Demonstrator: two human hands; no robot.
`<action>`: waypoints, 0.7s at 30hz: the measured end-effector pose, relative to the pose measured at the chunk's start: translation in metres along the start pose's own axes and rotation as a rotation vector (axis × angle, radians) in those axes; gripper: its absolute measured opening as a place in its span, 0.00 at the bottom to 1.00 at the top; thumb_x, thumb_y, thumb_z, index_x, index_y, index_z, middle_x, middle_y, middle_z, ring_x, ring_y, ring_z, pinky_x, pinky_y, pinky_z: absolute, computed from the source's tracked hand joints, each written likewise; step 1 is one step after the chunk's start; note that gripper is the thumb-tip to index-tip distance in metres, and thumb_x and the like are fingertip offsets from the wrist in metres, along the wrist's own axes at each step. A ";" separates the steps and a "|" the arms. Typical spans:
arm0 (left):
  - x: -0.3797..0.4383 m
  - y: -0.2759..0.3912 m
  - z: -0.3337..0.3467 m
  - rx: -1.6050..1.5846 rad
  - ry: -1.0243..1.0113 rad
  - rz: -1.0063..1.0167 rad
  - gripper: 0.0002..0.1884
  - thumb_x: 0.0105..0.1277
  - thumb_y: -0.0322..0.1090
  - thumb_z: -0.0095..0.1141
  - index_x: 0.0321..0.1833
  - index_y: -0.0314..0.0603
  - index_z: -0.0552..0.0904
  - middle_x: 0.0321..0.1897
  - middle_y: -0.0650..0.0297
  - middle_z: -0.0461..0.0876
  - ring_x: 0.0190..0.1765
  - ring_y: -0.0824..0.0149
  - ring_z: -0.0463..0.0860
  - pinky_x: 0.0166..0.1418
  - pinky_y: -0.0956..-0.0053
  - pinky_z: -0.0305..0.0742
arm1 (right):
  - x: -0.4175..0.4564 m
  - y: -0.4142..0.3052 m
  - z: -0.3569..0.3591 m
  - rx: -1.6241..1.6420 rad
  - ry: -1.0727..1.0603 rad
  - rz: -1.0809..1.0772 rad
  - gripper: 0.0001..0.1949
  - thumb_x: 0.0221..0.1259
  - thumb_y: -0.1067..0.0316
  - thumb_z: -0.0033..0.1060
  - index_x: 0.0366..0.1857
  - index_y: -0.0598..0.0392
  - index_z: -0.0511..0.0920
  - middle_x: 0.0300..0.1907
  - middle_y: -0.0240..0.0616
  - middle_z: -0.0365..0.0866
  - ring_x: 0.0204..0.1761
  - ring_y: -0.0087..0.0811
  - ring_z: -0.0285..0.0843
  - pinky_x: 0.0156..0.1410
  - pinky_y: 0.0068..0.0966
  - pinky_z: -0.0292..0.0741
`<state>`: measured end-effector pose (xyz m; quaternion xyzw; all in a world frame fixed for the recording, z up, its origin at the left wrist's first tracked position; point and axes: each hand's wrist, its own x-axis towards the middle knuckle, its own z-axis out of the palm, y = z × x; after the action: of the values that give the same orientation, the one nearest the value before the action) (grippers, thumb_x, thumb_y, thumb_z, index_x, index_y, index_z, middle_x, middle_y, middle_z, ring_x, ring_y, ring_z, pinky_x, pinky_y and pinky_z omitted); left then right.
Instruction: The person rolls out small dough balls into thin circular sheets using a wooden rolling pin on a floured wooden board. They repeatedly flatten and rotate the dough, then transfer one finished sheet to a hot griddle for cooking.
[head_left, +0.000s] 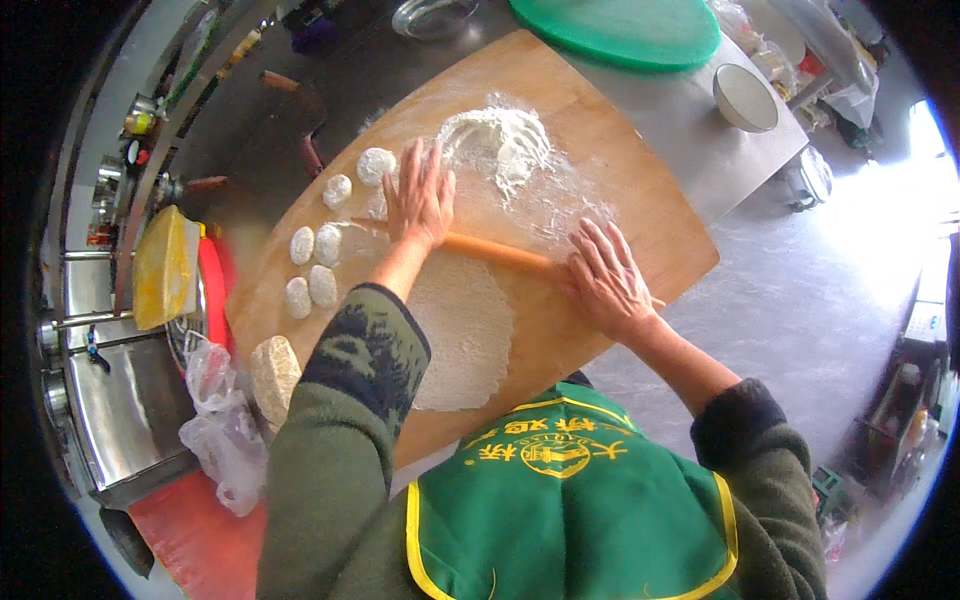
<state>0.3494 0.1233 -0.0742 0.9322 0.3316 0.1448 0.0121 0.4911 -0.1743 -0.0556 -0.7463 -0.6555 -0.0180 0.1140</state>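
Both my hands lie on a wooden rolling pin (502, 255) that crosses a wooden board (637, 195) at a slant. The palm of my left hand (421, 196) covers the pin toward its tapered left end, fingers straight. My right hand (606, 281) rests flat over the other end, whose tip pokes out beside the wrist. On my side of the pin spreads a thin, floury dough sheet (469, 337), partly hidden by my left sleeve. Several floured dough pieces (322, 285) sit left of my left hand. Beyond the pin is a heap of white flour (517, 142).
A larger dough lump (274, 375) lies at the board's left edge, by a clear plastic bag (225, 442). Past the board, a metal table (645, 105) holds a round green board (622, 30) and a bowl (745, 97). A yellow object (161, 270) stands at left.
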 end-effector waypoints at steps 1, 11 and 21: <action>0.009 0.001 0.005 -0.006 0.014 -0.032 0.29 0.79 0.51 0.42 0.80 0.56 0.62 0.81 0.60 0.56 0.83 0.58 0.53 0.81 0.39 0.44 | -0.001 0.000 0.000 -0.004 -0.014 0.018 0.21 0.65 0.55 0.54 0.54 0.58 0.78 0.69 0.49 0.70 0.80 0.47 0.53 0.84 0.52 0.46; -0.103 -0.019 -0.062 -0.181 -0.041 0.261 0.29 0.78 0.51 0.42 0.80 0.53 0.64 0.80 0.61 0.61 0.81 0.57 0.58 0.81 0.39 0.42 | -0.053 -0.070 -0.011 0.258 0.002 0.051 0.17 0.60 0.60 0.63 0.45 0.64 0.79 0.62 0.53 0.71 0.75 0.54 0.57 0.82 0.53 0.51; -0.029 0.027 -0.018 -0.093 0.023 0.196 0.29 0.78 0.49 0.44 0.80 0.55 0.63 0.81 0.60 0.58 0.82 0.59 0.56 0.82 0.40 0.40 | -0.042 -0.046 -0.001 0.131 0.034 0.165 0.23 0.62 0.57 0.52 0.57 0.60 0.79 0.70 0.50 0.67 0.80 0.52 0.51 0.84 0.53 0.44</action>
<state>0.3400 0.0830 -0.0615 0.9568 0.2320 0.1714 0.0373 0.4399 -0.2103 -0.0550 -0.7884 -0.5894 0.0215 0.1747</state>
